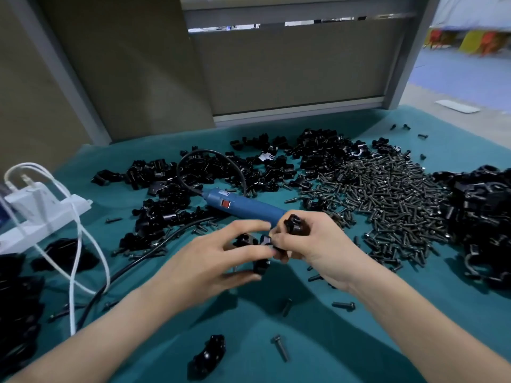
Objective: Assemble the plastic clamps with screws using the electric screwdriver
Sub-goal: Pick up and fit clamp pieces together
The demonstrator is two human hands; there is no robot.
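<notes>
Plastic clamps [318, 150], all black, lie in loose heaps across the back, left and far right of a surface [442, 308] covered in teal cloth. Right of centre, between two clamp heaps, is a broad mound of dark metal screws [387, 194]. A white power strip [41, 211] sits at the left edge, with white cables [74, 272] trailing toward the viewer. The blue electric screwdriver [243, 205] lies on its side in the middle of the surface, just beyond the hands, and neither hand touches it. Its black cord [210, 156] loops back over the clamps.

Both hands are close together in the centre foreground, above the cloth. The left hand [215, 258] has its fingers curled around small black clamp pieces [262, 244]. The right hand [318, 244] pinches the same cluster and also holds another black piece higher in its fingers. The pieces look as if they are being fitted together. How they join is hidden by the fingers.

Nearer the viewer, a single clamp [208, 352] and a single screw [280, 348] lie apart on the cloth.

Judging by this, the current clamp is at the fitting stage. No screw can be seen in it, and driving is yet to come. With so many parts heaped up, most of the work appears to remain. It is not possible to tell which heaps, if any, are finished.
</notes>
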